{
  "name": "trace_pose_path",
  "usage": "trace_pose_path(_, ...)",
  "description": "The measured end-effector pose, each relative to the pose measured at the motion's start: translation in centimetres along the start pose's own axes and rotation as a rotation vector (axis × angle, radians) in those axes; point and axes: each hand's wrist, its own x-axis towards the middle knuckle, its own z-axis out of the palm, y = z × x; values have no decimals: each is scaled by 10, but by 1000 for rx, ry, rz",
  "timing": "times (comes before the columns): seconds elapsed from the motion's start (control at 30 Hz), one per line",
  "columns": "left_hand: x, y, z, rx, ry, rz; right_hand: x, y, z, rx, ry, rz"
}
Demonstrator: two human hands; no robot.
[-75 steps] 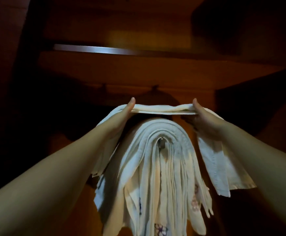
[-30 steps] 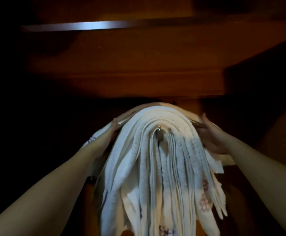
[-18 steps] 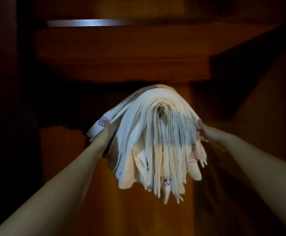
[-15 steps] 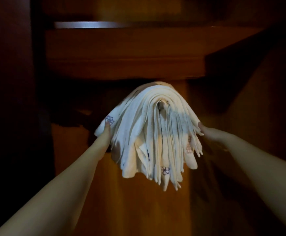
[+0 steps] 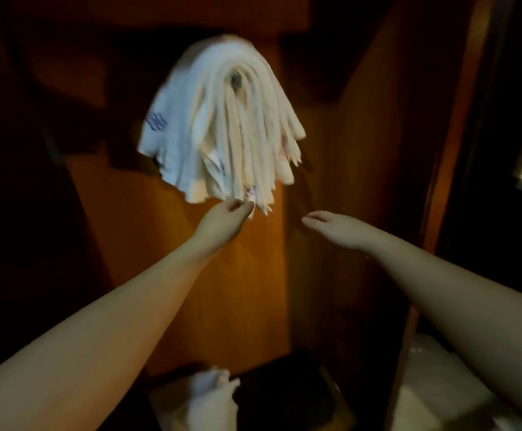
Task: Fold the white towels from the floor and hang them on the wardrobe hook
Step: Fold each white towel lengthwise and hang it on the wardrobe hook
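Head view: a thick bundle of folded white cloth towels [image 5: 222, 119] hangs draped over the wardrobe hook, its long axis vertical and ends pointing down. The left hand [image 5: 222, 223], fingers relaxed, touches the lowest tips; the right hand [image 5: 337, 228] hovers spread, apart.

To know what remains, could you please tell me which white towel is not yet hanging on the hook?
The crumpled white towel on the floor near the frame's bottom edge; the other towels hang draped over the hook.
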Motion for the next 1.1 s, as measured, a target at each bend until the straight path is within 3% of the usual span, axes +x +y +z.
trace_pose_path(0.23, -61, -19, 140, 65, -426, -36, -89, 121, 49, -70, -82, 151)
trace_pose_path(0.47, -105, 9, 311, 80, -743, 79, -162, 282, 77, 33, -78, 414)
trace_pose_path(0.6, -124, 37, 425, 164, -870, 166, -202, 385, 86, 71, -88, 577)
trace_pose_path(0.87, -172, 78, 646, 312, -1157, 98, -284, 581, 81, 203, -193, 918)
trace_pose_path(1.1, -200, 96, 789, 418, -1314, 74, -335, 705, 82, 252, -227, 1160)
